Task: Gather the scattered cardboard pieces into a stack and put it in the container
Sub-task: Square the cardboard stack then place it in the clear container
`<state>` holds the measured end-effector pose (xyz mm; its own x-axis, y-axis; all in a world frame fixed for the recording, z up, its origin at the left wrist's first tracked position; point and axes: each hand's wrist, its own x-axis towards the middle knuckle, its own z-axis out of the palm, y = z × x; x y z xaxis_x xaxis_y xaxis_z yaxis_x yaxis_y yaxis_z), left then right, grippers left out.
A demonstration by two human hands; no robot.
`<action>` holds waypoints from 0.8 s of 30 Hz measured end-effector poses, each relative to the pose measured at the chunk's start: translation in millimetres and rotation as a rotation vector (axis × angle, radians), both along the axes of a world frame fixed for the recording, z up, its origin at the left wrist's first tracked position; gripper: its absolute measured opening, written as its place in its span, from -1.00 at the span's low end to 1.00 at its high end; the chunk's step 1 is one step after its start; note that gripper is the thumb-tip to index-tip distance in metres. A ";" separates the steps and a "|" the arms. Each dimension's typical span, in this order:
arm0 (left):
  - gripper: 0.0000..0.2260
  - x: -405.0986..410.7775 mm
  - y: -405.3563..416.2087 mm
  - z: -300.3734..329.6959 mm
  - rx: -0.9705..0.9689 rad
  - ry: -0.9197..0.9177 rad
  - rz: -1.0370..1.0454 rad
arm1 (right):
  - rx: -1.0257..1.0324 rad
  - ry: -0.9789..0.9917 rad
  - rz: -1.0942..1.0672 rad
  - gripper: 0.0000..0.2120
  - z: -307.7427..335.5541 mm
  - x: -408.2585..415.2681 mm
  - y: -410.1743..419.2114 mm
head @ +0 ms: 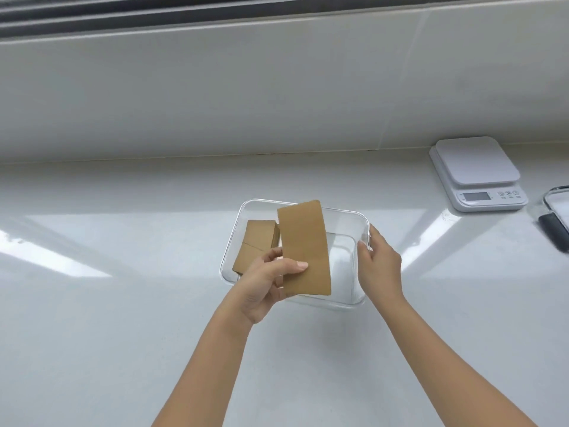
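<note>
A clear rectangular container [363, 220] stands on the white counter in the middle of the view. Inside its left half lies a stack of brown cardboard pieces [255, 241]. My left hand [264, 282] pinches a long brown cardboard piece [303, 248] by its lower left edge and holds it upright over the container's middle. My right hand [380, 266] grips the container's right wall, fingers curled over the rim.
A white kitchen scale [477, 171] sits at the back right by the wall. A container lid with a dark clip [557, 217] lies at the right edge. The white counter [123, 318] spreads wide to the left and front.
</note>
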<state>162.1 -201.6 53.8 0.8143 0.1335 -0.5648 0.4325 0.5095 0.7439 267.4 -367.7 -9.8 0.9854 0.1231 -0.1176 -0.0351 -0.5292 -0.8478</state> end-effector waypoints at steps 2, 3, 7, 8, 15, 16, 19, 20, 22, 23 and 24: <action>-0.37 3.1 -8.8 -3.9 0.035 0.066 -0.051 | -0.001 -0.007 0.001 -0.61 0.1 -13.7 -10.2; -0.42 4.9 -12.9 -6.1 0.053 0.099 -0.082 | 0.003 -0.016 0.002 -0.61 -0.3 -20.3 -14.6; -0.69 14.2 -30.0 -19.4 0.059 0.234 -0.178 | 0.029 -0.036 -0.008 -0.64 -0.8 -38.9 -30.1; -0.78 16.3 -32.7 -23.6 0.063 0.271 -0.190 | 0.032 -0.039 -0.006 -0.65 -1.2 -40.9 -30.9; -0.76 26.4 -48.5 -43.6 0.220 0.434 -0.293 | 0.027 -0.047 0.010 -0.63 -4.3 -41.2 -32.8; -0.73 26.6 -47.5 -44.6 0.239 0.441 -0.295 | 0.031 -0.048 0.015 -0.62 -4.0 -41.3 -32.8; -0.48 28.1 -42.7 -47.1 0.282 0.442 -0.257 | 0.040 -0.045 0.025 -0.54 -5.8 -41.6 -34.0; -0.43 28.6 -42.6 -47.8 0.293 0.442 -0.246 | 0.034 -0.044 0.033 -0.55 -6.6 -41.7 -34.6; -0.45 29.5 -44.9 -48.2 0.308 0.436 -0.247 | 0.035 -0.030 0.034 -0.59 -6.1 -41.5 -35.4; -0.48 29.7 -47.1 -47.1 0.311 0.433 -0.246 | 0.038 -0.018 0.026 -0.60 -5.8 -41.4 -36.0; -0.49 30.7 -48.7 -47.7 0.311 0.429 -0.245 | 0.040 -0.014 0.022 -0.61 -5.6 -41.1 -36.8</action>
<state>192.9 -250.3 6.1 0.5497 0.1819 -0.8153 0.8058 0.1422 0.5749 226.2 -404.5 -15.5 0.9839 0.1495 -0.0985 -0.0116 -0.4958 -0.8683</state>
